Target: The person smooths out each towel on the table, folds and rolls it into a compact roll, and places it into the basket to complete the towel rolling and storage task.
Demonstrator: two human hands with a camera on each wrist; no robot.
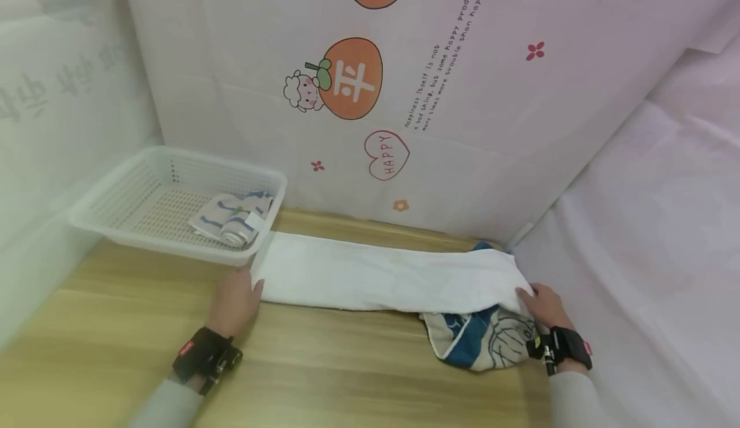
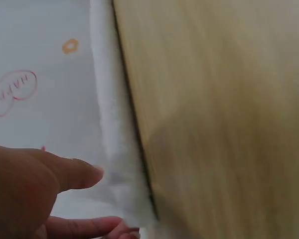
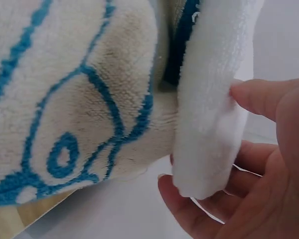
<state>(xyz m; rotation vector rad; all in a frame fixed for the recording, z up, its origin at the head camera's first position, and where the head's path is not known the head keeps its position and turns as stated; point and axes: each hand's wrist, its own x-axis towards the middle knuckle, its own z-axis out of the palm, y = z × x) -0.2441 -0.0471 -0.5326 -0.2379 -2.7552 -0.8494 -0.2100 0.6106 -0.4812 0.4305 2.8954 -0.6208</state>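
A white towel [image 1: 370, 274] lies as a long folded strip across the wooden table. At its left end is my left hand [image 1: 234, 303], thumb and fingers around the corner; the left wrist view shows the thumb [image 2: 84, 174] at the towel's edge [image 2: 117, 149]. My right hand [image 1: 546, 304] grips the other end, with the thumb on top and the fingers curled beneath the white fold [image 3: 209, 114]. Partly covered by that right end is a crumpled cream-and-blue patterned towel [image 1: 476, 341], its blue line drawing [image 3: 65, 154] close up in the right wrist view.
At the back left a white plastic basket [image 1: 121, 238] holds a folded striped cloth [image 1: 228, 219]. It stands right beside the strip's left end. A printed white sheet [image 1: 462, 177] hangs behind the table [image 1: 347, 376], and white fabric [image 1: 642, 274] rises along the right side.
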